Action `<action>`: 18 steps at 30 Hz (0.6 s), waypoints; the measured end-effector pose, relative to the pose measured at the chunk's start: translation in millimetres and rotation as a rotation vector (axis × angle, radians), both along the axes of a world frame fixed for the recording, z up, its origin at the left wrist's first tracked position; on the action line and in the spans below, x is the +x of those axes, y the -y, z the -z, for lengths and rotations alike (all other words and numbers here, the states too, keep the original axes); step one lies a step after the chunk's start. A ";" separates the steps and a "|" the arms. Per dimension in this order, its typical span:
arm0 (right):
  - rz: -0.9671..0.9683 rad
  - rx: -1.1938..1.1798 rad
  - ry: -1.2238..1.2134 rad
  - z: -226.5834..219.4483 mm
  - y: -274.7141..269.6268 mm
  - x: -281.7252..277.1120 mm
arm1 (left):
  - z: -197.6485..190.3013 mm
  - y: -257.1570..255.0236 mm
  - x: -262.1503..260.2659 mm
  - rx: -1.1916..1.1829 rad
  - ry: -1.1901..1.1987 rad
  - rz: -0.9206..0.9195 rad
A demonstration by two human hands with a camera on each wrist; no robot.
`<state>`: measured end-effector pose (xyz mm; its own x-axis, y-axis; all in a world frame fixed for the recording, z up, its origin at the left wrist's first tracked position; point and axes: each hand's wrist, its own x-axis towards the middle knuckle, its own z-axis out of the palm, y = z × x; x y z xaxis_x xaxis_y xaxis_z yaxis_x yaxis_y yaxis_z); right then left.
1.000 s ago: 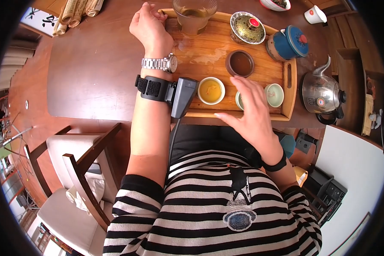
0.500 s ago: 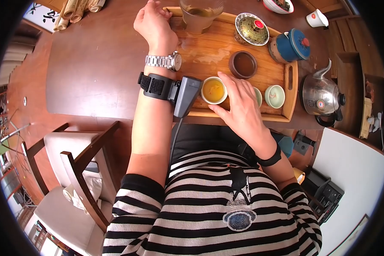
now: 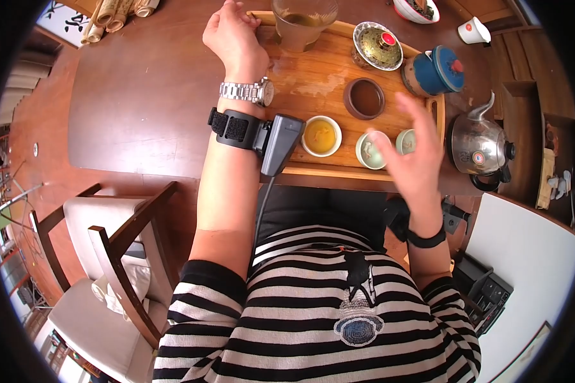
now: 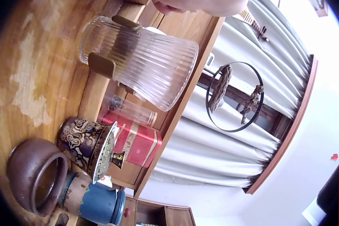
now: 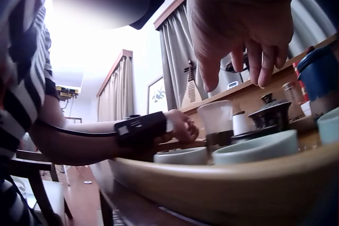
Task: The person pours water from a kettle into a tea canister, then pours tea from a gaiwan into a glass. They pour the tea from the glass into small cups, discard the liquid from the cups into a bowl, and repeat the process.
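The right hand [image 3: 418,167], thumb and fingers spread wide, hovers over a green cup [image 3: 367,154], one of a row along the tray's [image 3: 306,83] near edge, presumably for easy reach. The left hand [image 3: 235,46], loosely curled, seems empty, fingertips partly hidden.

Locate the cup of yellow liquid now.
In the head view, the cup of yellow liquid sits on the tray, toward the person's side, just left of two pale green cups.
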<state>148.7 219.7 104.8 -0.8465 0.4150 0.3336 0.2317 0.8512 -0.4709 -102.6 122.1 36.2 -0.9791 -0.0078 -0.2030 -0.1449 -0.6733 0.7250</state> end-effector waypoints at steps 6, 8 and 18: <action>0.161 0.247 -0.213 -16.6 -89.4 -13.3 | -17.0 -4.4 15.3 -0.029 0.007 -0.022; 0.221 0.436 -0.167 -18.4 -111.7 -18.8 | -17.3 -4.0 15.7 -0.022 0.011 -0.020; 0.240 0.354 -0.037 -5.9 -138.7 -28.9 | -16.2 -3.7 15.0 -0.035 -0.003 -0.008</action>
